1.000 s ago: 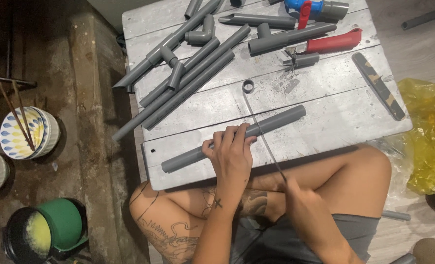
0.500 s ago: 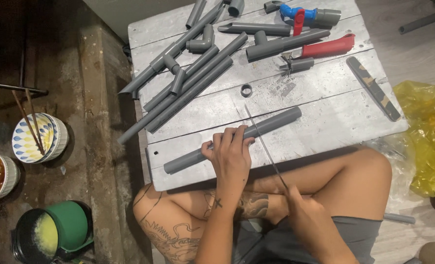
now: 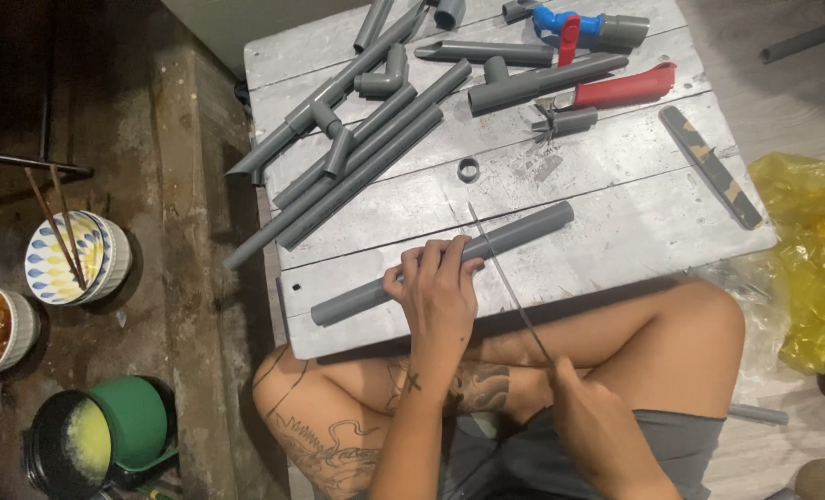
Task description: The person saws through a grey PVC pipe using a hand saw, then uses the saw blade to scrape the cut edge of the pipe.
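The grey pipe (image 3: pixel 523 231) lies diagonally across the near plank of the grey wooden board (image 3: pixel 635 241), its right end higher in view than its left end. The left hand (image 3: pixel 438 294) presses down on the pipe near its middle; the fingers (image 3: pixel 431 259) curl over the top of the pipe and close around it, so the pipe passes under the palm and emerges on both sides of the hand. The right hand (image 3: pixel 590 428) sits lower in view, above the person's crossed legs, and is closed around the near end of a thin saw blade (image 3: pixel 503 278). The blade runs up from that hand and crosses the pipe just to the right of the left hand's fingers, touching the pipe there.

Further up the board lie several loose pipe lengths and fittings (image 3: pixel 366 139), a small grey ring (image 3: pixel 469 169), a red-handled tool (image 3: pixel 627 88) and a blue-handled valve (image 3: pixel 574 23).

A yellow plastic bag (image 3: pixel 806 259) lies to the right of the board.
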